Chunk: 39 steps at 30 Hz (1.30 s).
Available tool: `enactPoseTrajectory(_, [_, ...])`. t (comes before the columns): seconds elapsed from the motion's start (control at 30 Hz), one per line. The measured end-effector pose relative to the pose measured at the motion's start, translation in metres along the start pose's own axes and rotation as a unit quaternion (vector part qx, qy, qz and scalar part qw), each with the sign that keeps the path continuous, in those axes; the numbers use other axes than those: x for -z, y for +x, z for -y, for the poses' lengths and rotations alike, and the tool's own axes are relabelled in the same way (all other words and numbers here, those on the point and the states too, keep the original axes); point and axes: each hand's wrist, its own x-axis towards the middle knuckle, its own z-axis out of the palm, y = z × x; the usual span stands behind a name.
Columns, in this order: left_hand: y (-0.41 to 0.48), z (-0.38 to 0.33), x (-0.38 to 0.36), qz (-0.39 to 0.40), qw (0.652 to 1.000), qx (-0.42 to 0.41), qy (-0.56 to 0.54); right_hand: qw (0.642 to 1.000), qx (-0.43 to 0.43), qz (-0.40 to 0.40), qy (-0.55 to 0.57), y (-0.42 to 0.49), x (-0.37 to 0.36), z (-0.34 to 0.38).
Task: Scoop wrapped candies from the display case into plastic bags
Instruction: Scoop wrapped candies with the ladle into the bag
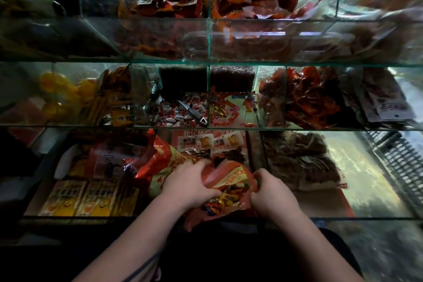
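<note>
A red plastic bag (231, 174) with yellow print lies at the front of the glass display case (229, 129). My left hand (190, 183) grips its left rim and my right hand (272, 192) grips its right rim, holding the mouth apart. Several wrapped candies (226, 199) in mixed colours show inside the bag between my hands. In the middle tier, a metal scoop (193, 113) lies on red-and-white wrapped candies (174, 113). The compartment to its right holds red and gold wrapped candies (223, 111).
Glass dividers split the case into stepped tiers of packaged snacks. Yellow packets (75, 198) lie at the lower left, brown packs (299, 158) at the lower right. A crumpled red bag (164, 151) sits left of my hands. A wire basket (402, 162) stands at the far right.
</note>
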Motion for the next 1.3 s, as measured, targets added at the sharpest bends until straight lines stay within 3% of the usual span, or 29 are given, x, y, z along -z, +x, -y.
enactPoseTrajectory(0.07, [0.009, -0.006, 0.0, 0.014, 0.998, -0.003, 0.06, 1.0, 0.001, -0.012, 0.012, -0.001, 0.004, 0.0])
enactPoseTrajectory(0.13, [0.017, -0.003, 0.006, -0.003, 1.0, 0.013, 0.009, 0.999, 0.027, -0.025, 0.024, -0.001, 0.015, -0.001])
enactPoseTrajectory(0.27, [0.009, 0.007, 0.033, -0.196, 0.972, 0.012, -0.127, 0.993, 0.098, -0.055, 0.02, -0.001, 0.055, -0.006])
enactPoseTrajectory(0.33, [-0.008, 0.009, 0.036, -0.243, 0.954, -0.006, -0.175, 0.992, 0.12, -0.038, -0.016, -0.005, 0.07, -0.01])
enactPoseTrajectory(0.43, [-0.038, 0.01, 0.024, -0.159, 0.961, 0.015, -0.224, 0.983, 0.147, -0.003, -0.106, -0.014, 0.074, -0.01])
enactPoseTrajectory(0.5, [-0.055, 0.009, 0.016, -0.082, 0.967, 0.021, -0.241, 0.985, 0.148, -0.026, -0.09, -0.015, 0.075, -0.012])
enactPoseTrajectory(0.57, [-0.063, 0.009, 0.013, -0.062, 0.953, 0.024, -0.297, 0.986, 0.143, -0.068, -0.048, -0.011, 0.082, -0.013])
enactPoseTrajectory(0.63, [-0.062, 0.015, 0.015, -0.1, 0.935, 0.025, -0.338, 0.983, 0.154, -0.102, -0.003, -0.003, 0.083, -0.01])
enactPoseTrajectory(0.73, [-0.045, 0.03, 0.015, -0.175, 0.947, 0.049, -0.266, 0.983, 0.167, -0.077, 0.011, 0.009, 0.067, 0.007])
enactPoseTrajectory(0.87, [-0.026, 0.04, 0.006, -0.121, 0.972, 0.075, -0.185, 0.992, 0.12, 0.011, -0.042, 0.02, 0.035, 0.009])
enactPoseTrajectory(1.0, [-0.031, 0.027, 0.014, -0.218, 0.957, -0.031, -0.19, 0.986, 0.132, -0.101, 0.014, 0.022, 0.049, 0.0])
enactPoseTrajectory(1.1, [-0.037, 0.02, 0.018, -0.262, 0.941, -0.044, -0.211, 0.982, 0.095, -0.159, 0.042, 0.022, 0.061, -0.004])
enactPoseTrajectory(1.17, [-0.035, 0.02, 0.014, -0.227, 0.964, -0.008, -0.141, 0.99, 0.056, -0.128, -0.012, 0.019, 0.057, -0.004])
enactPoseTrajectory(1.3, [-0.034, 0.016, -0.006, -0.09, 0.99, 0.056, -0.088, 0.994, 0.0, 0.032, -0.109, 0.004, 0.019, -0.009])
